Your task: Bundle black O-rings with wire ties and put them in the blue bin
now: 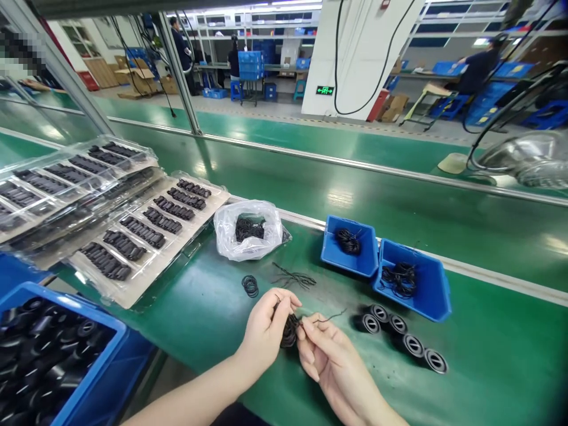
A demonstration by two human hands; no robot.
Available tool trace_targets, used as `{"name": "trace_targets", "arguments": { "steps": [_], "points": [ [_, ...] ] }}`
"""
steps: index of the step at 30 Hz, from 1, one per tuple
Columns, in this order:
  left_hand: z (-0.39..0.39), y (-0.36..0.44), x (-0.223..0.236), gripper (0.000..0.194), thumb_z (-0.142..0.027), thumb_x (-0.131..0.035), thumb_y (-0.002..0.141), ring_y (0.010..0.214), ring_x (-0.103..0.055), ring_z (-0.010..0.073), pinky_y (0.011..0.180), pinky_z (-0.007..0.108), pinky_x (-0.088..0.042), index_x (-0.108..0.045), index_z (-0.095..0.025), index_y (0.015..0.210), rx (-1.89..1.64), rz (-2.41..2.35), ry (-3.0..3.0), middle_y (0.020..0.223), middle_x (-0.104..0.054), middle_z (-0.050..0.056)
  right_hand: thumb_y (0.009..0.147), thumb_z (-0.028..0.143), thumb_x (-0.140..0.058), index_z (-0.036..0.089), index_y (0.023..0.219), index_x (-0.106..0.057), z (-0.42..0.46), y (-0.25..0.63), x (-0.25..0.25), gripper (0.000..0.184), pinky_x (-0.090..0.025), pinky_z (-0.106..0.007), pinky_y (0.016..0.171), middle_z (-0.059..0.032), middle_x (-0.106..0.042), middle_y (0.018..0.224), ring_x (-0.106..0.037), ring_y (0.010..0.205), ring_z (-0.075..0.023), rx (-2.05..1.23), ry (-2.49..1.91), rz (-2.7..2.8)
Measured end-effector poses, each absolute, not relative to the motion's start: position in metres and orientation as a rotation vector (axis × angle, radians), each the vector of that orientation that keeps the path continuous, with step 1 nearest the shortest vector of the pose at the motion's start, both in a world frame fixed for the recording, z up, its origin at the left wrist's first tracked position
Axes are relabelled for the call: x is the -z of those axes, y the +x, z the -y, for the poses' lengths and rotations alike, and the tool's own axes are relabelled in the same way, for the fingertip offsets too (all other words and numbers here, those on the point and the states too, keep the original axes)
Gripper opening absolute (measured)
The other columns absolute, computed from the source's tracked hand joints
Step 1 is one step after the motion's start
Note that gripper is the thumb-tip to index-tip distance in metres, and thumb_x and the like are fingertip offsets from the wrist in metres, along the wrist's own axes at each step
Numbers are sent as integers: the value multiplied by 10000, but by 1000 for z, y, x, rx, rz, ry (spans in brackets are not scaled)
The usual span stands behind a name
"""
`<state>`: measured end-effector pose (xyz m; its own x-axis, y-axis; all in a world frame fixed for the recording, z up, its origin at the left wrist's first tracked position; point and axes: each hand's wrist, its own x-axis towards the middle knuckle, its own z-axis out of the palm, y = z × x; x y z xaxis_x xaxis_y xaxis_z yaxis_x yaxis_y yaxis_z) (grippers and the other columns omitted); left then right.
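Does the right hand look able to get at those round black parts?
Probably yes: nothing stands between the right hand and the round parts close by, though it pinches a black strand.

Blister trays (146,236) left of a plastic bag (247,231), two small bins (350,245) to its right.

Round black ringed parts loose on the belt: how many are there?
5, in a row on the green belt, right of the right hand: one nearest the hand, one behind it, one next, two further right. None looks hidden.

Green exit sign (324,90) on a pillar (359,59) shows a running figure, its lettering unreadable
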<state>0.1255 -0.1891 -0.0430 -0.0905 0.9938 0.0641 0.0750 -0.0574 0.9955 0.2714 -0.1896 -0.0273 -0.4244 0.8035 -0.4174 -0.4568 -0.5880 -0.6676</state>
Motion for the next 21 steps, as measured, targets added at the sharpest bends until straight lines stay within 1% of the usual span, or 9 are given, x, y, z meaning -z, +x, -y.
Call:
{"name": "trace_targets", "arguments": {
  "steps": [4,6,9,11,13,15,16,18,21],
  "points": [
    [193,122,44,263,-283,-428,1010,932,-635,191,877,327,-511,-636,-162,905,-1110,-1264,1055,979,-678,73,870,406,-742,152,768,-617,188,276,33,301,-314,-180,446,37,-513,543,-381,443,-61,-2018,-999,604],
    [196,112,38,267,-294,-413,1020,1005,-646,204,938,350,-510,-647,-168,1003,-1004,-1280,1208,1039,-693,87,872,411,-739,147,757,-611,185,282,36,315,-308,-182,444,34,-517,551,-374,437,-57,-2036,-1043,612],
    [195,84,27,270,-276,-414,1024,1166,-606,217,1008,371,-498,-585,-197,1217,-987,-1433,1582,1251,-644,119,886,423,-718,145,738,-597,181,290,36,338,-297,-184,431,34,-510,542,-363,416,-50,-2094,-1089,644],
    [186,61,23,248,-229,-439,1008,1227,-577,244,1063,414,-466,-605,-183,1186,-957,-1608,1853,1289,-630,136,878,433,-723,145,769,-605,180,293,34,330,-317,-183,428,22,-543,580,-391,428,-55,-2101,-1123,644],
    [171,40,23,262,-179,-441,998,1190,-613,262,1062,449,-470,-630,-162,1178,-783,-1773,2066,1253,-668,142,856,443,-745,151,884,-628,181,296,32,316,-358,-183,434,-1,-603,681,-444,470,-68,-2085,-1174,630],
    [157,26,26,278,-125,-461,977,1110,-665,265,1004,436,-518,-652,-148,1177,-566,-1784,2173,1195,-709,136,845,469,-748,163,982,-621,183,302,32,359,-386,-184,433,-19,-640,774,-477,495,-74,-2075,-1232,653],
    [150,22,28,267,-113,-497,959,1079,-681,263,980,420,-534,-670,-151,1160,-504,-1758,2198,1170,-724,125,849,489,-735,164,990,-615,185,306,33,373,-390,-183,430,-25,-648,788,-487,494,-74,-2089,-1264,697],
    [140,20,30,253,-98,-558,927,1050,-691,257,949,385,-549,-698,-155,1130,-421,-1695,2229,1140,-734,111,847,543,-711,159,918,-606,188,318,36,405,-379,-181,411,-41,-660,796,-509,490,-77,-2155,-1315,827],
    [133,22,26,235,-96,-582,914,1000,-698,240,902,343,-555,-719,-160,1094,-317,-1623,2256,1088,-735,99,817,634,-688,152,899,-629,189,337,32,493,-361,-181,409,-51,-671,723,-539,482,-90,-2370,-1324,1154]
  ]
}}
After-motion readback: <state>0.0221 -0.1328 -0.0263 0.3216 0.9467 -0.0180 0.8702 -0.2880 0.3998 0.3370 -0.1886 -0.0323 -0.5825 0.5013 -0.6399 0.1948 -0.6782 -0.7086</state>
